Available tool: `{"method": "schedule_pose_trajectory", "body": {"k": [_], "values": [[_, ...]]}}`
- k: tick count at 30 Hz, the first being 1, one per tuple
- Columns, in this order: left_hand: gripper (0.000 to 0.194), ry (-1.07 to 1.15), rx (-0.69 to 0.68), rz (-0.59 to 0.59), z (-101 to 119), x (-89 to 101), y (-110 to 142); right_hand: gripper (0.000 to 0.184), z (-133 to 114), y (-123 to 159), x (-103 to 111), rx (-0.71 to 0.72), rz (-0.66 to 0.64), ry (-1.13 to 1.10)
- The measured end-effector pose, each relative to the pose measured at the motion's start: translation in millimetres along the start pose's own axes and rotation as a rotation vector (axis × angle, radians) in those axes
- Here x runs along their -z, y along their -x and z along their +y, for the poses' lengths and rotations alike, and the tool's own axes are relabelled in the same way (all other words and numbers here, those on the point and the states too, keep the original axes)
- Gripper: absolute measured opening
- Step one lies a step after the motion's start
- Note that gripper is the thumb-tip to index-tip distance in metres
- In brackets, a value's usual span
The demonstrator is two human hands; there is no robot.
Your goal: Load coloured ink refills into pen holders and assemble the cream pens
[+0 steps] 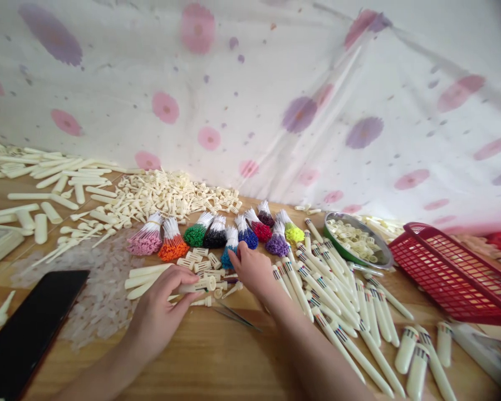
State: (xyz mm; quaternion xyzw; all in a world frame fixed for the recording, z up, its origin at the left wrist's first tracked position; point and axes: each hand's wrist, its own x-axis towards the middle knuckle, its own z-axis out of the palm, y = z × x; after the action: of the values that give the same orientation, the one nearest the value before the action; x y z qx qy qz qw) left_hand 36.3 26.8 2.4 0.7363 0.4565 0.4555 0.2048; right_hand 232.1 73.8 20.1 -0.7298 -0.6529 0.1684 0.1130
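Observation:
My left hand (167, 298) is closed around a cream slotted pen barrel part (198, 285), its round end pointing right. My right hand (250, 267) reaches over the light-blue bundle of pen refills (230, 242), thumb and fingers pinched together at it; what they grip is hidden. Around that bundle stand others: dark-blue (246, 231), black (216, 233), green (197, 229), orange (173, 239), pink (146, 236), red (259, 224), purple (278, 239) and yellow (291, 227). Slotted cream pieces (194, 257) lie between my hands. Below them rest metal tweezers (239, 317).
Multicolour pens (329, 284) spread on the right, near a metal bowl (388, 257) of cream parts and a red basket (459, 273). A black phone (33, 328) lies left beside clear plastic pieces (98, 306). Behind is a pile of cream parts (162, 195) against a patterned sheet (250, 100).

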Motion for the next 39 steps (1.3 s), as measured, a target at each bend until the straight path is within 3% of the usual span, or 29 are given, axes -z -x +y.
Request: {"method": "schedule_pose_trajectory", "body": {"k": [4,9,13,17,22,30,39], "values": [[0.005,-0.017,-0.015,-0.001,1,1.2,0,0.015,3,-8,-1,-0.042,-0.015,-0.088],[0.004,-0.003,0.0,-0.015,0,2.3,0,0.02,18,-12,-4,-0.029,-0.126,-0.429],[0.004,-0.015,-0.002,-0.009,1,2.5,-1,0.015,22,3,-6,0.008,-0.164,-0.703],[0.004,-0.027,-0.009,-0.007,0,2.6,-1,0.02,26,30,15,0.102,-0.197,-0.925],[0.009,-0.044,-0.035,-0.011,-1,3.1,-1,0.016,30,54,46,0.122,-0.573,-1.332],[0.012,-0.023,-0.073,0.002,2,7.0,-3,0.013,32,55,46,0.058,-0.74,-1.533],[0.01,0.014,-0.052,-0.027,6,1.4,-1,0.015,31,50,31,0.081,-0.796,-1.507]]}}
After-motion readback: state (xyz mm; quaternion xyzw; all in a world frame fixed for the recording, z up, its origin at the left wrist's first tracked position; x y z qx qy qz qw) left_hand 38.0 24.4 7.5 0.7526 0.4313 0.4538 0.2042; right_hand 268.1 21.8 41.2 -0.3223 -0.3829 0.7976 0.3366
